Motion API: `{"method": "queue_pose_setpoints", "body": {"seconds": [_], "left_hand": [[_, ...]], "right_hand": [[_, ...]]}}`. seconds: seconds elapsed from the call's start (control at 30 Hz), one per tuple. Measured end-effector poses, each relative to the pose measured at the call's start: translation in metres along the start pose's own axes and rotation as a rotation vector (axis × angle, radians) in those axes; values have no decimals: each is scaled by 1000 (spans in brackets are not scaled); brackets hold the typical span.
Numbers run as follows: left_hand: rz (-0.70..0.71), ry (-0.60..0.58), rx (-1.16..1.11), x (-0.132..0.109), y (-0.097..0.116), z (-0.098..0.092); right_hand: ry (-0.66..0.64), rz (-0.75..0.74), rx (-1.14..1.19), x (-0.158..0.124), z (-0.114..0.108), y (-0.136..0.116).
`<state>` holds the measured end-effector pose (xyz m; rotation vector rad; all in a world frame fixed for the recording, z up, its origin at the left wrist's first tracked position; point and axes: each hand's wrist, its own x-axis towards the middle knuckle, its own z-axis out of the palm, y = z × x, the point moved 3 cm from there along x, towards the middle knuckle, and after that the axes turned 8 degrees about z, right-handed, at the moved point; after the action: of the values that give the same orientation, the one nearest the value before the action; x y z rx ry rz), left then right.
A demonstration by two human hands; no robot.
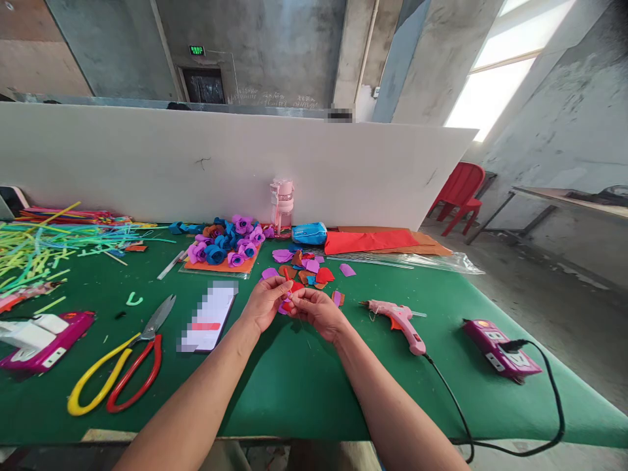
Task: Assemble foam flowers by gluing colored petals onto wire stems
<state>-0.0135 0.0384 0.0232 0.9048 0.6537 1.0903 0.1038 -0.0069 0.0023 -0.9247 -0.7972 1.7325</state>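
Observation:
Over the middle of the green table, my left hand [265,304] pinches a narrow red paper piece [287,277] that stands up between thumb and fingers. My right hand [318,313] is closed at the lower end of the same piece, its fingertips meeting those of the left. A thin dark strand hangs below the hands; whether it joins the paper cannot be made out. Just beyond lie loose cut paper petals [310,265] in purple, red, brown and blue. A pink glue gun [400,322] rests on its side to the right of my right hand.
Left of my arms lie a phone [209,320] and scissors [147,337] with yellow and red handles. Finished paper flowers [226,242] are heaped behind. A pink bottle [282,206] stands by the white partition [235,163]. The glue gun's cord trails near a purple power strip [500,350].

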Motion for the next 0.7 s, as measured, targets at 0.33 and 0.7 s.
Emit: {"method": "queue_pose_setpoints", "body": {"seconds": [0.33, 0.7], "left_hand": [[7, -83, 6, 1, -1, 1], [47, -118, 46, 4, 4, -3]], "right_hand": [[-18, 12, -3, -2, 3, -1], [-34, 5, 85, 0, 1, -2]]}}
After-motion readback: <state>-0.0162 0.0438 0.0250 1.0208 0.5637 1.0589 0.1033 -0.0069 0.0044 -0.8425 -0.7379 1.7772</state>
